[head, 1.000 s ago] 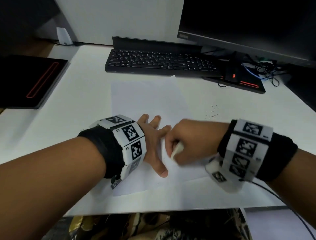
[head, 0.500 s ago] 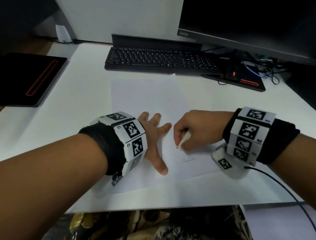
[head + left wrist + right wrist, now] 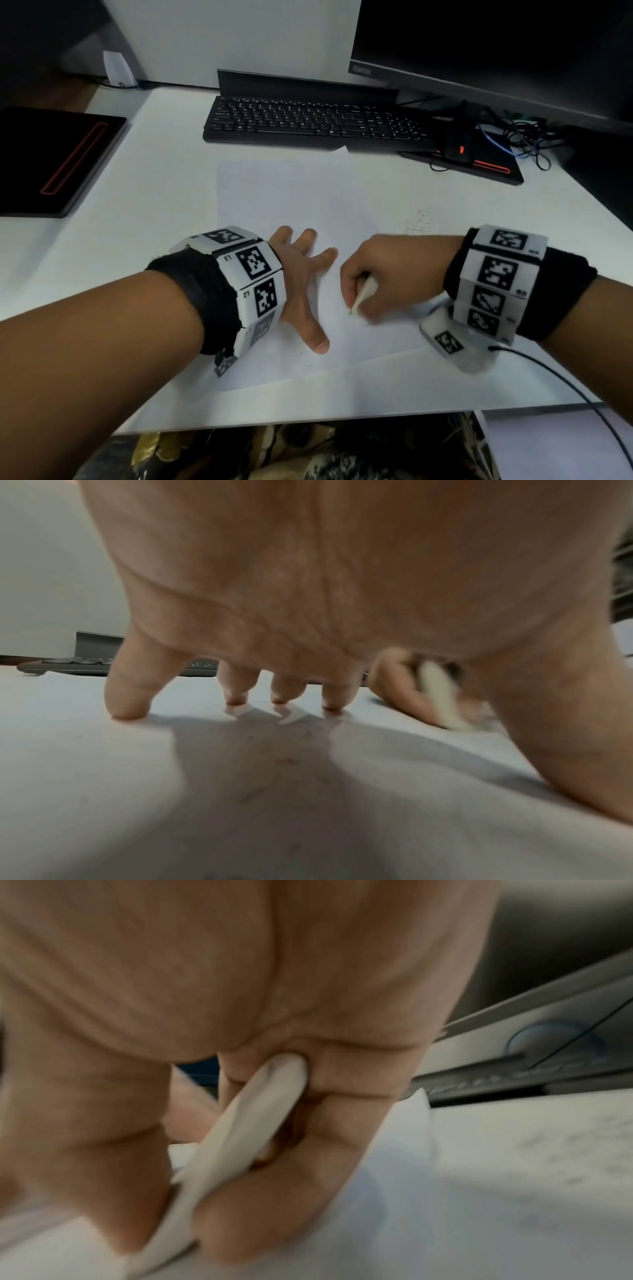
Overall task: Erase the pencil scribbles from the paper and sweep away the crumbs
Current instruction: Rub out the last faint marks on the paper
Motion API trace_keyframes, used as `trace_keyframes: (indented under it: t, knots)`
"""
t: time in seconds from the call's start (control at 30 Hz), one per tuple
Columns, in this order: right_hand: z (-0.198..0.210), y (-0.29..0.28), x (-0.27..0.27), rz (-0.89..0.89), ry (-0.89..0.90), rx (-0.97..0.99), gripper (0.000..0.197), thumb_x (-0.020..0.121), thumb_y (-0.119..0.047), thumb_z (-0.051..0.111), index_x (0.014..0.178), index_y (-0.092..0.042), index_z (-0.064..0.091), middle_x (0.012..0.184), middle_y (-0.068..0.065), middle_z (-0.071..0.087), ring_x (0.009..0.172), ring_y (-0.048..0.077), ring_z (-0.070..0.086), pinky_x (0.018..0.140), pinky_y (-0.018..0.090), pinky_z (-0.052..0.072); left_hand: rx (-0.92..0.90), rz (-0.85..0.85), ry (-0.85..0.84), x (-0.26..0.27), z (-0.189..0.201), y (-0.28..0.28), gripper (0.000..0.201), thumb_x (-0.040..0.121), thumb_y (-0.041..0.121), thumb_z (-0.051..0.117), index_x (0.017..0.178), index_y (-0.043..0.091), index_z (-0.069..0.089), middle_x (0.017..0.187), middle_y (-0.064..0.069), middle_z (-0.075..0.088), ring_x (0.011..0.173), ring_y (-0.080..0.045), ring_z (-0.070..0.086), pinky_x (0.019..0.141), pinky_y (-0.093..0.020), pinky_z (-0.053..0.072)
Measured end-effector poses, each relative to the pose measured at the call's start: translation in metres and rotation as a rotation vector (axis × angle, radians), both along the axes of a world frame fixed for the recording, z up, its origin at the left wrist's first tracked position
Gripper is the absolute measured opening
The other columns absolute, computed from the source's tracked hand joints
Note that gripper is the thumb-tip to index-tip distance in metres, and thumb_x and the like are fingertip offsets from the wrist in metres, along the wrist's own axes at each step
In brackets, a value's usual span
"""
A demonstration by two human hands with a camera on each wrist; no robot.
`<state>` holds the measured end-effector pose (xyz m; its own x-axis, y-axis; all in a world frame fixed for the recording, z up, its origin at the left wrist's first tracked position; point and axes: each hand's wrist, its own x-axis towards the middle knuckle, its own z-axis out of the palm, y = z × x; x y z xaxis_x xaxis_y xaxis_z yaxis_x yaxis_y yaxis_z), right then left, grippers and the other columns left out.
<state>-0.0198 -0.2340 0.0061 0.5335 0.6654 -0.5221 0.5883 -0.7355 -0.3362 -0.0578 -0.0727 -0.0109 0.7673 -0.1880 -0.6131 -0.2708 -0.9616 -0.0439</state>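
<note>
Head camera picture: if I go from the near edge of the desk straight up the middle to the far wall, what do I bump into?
White desk edge → sheet of paper, pinned by the left hand → black keyboard → white wall.

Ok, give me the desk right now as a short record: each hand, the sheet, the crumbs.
left hand: fingers spread, pressing the paper flat
right hand: holds the eraser, tip down on the paper
crumbs: small scatter on the desk, just off the paper's right edge
scribbles: none clearly visible
</note>
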Motion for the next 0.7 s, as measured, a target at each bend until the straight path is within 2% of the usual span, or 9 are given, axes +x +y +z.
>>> trace_keyframes:
  t: [0.07,0.13,0.23,0.37,0.43,0.5,0.57,0.63,0.7]
  knots:
    - [0.003,-0.005,0.013,-0.082,-0.037,0.004,0.007,0.081,-0.025,0.070,0.085,-0.030,0.068,0.081,-0.013,0.070,0.077,0.005,0.065,0.068,0.018,0.051,0.001,0.002,-0.001,-0.001,0.001,-0.001,0.125,0.065,0.076,0.069,0.152,0.041,-0.015,0.158,0.004,-0.003,0.147,-0.028,-0.003,0.111,-0.051,0.028]
    - [0.003,-0.004,0.018,-0.085,-0.026,-0.016,0.008,0.081,-0.025,0.068,0.087,-0.030,0.069,0.086,-0.005,0.073,0.081,0.013,0.068,0.073,0.025,0.054,0.007,0.001,-0.006,-0.001,0.002,-0.001,0.125,0.065,0.075,0.069,0.152,0.040,-0.013,0.157,0.004,0.000,0.147,-0.027,0.000,0.109,-0.050,0.030]
    - [0.001,-0.002,0.017,-0.073,-0.003,-0.040,0.009,0.082,-0.025,0.067,0.089,-0.029,0.069,0.089,-0.001,0.074,0.083,0.015,0.068,0.077,0.029,0.054,0.021,0.001,-0.006,0.000,0.004,-0.004,0.126,0.063,0.074,0.072,0.152,0.041,-0.011,0.157,0.003,0.003,0.147,-0.027,0.002,0.107,-0.050,0.032]
    - [0.002,-0.003,0.017,-0.103,-0.012,-0.039,0.008,0.082,-0.024,0.068,0.089,-0.029,0.069,0.089,0.003,0.074,0.082,0.016,0.067,0.072,0.026,0.051,-0.022,-0.012,-0.010,0.005,0.008,-0.016,0.115,0.066,0.074,0.069,0.148,0.053,-0.009,0.162,0.000,-0.012,0.148,-0.030,-0.014,0.115,-0.055,0.017]
    - [0.004,-0.003,0.014,-0.111,-0.020,-0.033,0.007,0.083,-0.024,0.068,0.089,-0.028,0.069,0.088,0.001,0.073,0.082,0.016,0.067,0.070,0.023,0.049,-0.037,0.003,-0.008,0.008,0.007,-0.022,0.108,0.068,0.076,0.066,0.148,0.056,-0.003,0.162,0.000,-0.009,0.149,-0.032,-0.012,0.113,-0.058,0.018]
    - [0.004,-0.004,0.006,-0.106,-0.030,-0.022,0.006,0.084,-0.023,0.068,0.088,-0.028,0.068,0.083,-0.007,0.070,0.077,0.009,0.064,0.066,0.019,0.048,-0.023,0.010,0.003,0.010,0.006,-0.024,0.107,0.068,0.076,0.066,0.148,0.057,-0.002,0.163,0.001,-0.013,0.148,-0.034,-0.014,0.113,-0.061,0.016]
    - [0.003,-0.004,-0.006,-0.054,-0.016,-0.026,0.007,0.084,-0.020,0.067,0.085,-0.027,0.066,0.072,-0.017,0.060,0.067,-0.007,0.058,0.058,0.008,0.043,-0.006,0.005,0.010,0.011,0.004,-0.023,0.109,0.066,0.077,0.066,0.148,0.056,-0.004,0.162,0.002,-0.018,0.148,-0.034,-0.017,0.113,-0.062,0.013]
    - [0.001,-0.004,-0.013,-0.001,0.021,-0.023,0.009,0.083,-0.017,0.068,0.085,-0.026,0.066,0.063,-0.022,0.054,0.059,-0.017,0.051,0.051,0.003,0.037,0.004,0.006,0.021,0.012,0.003,-0.021,0.112,0.065,0.078,0.065,0.147,0.057,-0.007,0.161,0.003,-0.021,0.147,-0.034,-0.020,0.113,-0.063,0.011]
    - [0.003,-0.007,-0.003,-0.018,0.002,-0.008,0.009,0.083,-0.021,0.070,0.086,-0.028,0.066,0.065,-0.023,0.056,0.060,-0.015,0.052,0.052,0.004,0.036,-0.004,0.009,0.026,0.012,0.001,-0.019,0.112,0.065,0.079,0.065,0.145,0.059,-0.010,0.161,0.004,-0.023,0.147,-0.033,-0.021,0.112,-0.064,0.011]
